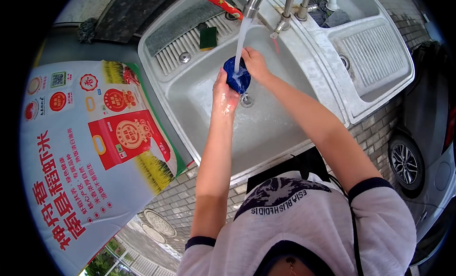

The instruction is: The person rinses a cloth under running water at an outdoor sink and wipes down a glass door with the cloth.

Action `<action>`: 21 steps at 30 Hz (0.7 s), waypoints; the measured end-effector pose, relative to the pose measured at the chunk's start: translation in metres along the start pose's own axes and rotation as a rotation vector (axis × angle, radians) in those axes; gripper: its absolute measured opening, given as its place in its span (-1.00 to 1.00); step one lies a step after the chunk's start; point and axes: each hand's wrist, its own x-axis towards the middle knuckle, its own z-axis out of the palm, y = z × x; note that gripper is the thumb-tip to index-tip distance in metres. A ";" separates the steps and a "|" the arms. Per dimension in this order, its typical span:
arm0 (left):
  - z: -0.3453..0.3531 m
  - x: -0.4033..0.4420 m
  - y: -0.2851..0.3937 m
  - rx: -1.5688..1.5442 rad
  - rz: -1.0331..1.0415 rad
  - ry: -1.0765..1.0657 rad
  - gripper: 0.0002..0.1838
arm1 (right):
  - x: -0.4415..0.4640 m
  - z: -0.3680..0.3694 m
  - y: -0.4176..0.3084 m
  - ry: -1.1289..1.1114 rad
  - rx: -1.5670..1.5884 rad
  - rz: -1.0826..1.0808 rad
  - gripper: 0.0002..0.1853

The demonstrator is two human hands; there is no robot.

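A round dark blue object [240, 81] is held over the sink basin [280, 119], under a stream of water from the metal faucet [252, 8]. My left hand [224, 93] is closed on its left and lower side, wet with some white suds or shine on the wrist. On the upper right edge of the same object, my right hand [255, 63] has its fingers curled and touching. Water runs over the blue surface, so whether it is a bowl or a lid is hard to tell. Below it shows the metal drain [246, 100].
A green and yellow sponge [208, 38] lies on the ribbed drainboard [168, 53]. A second sink [375, 48] at right holds a dark cloth [325, 15]. A printed banner [114, 105] covers the left side. A grey car [427, 167] stands at far right.
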 end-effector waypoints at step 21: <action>0.030 -0.037 -0.001 -0.015 0.391 0.169 -0.69 | 0.020 0.033 -0.039 -0.139 -0.395 -0.033 -0.65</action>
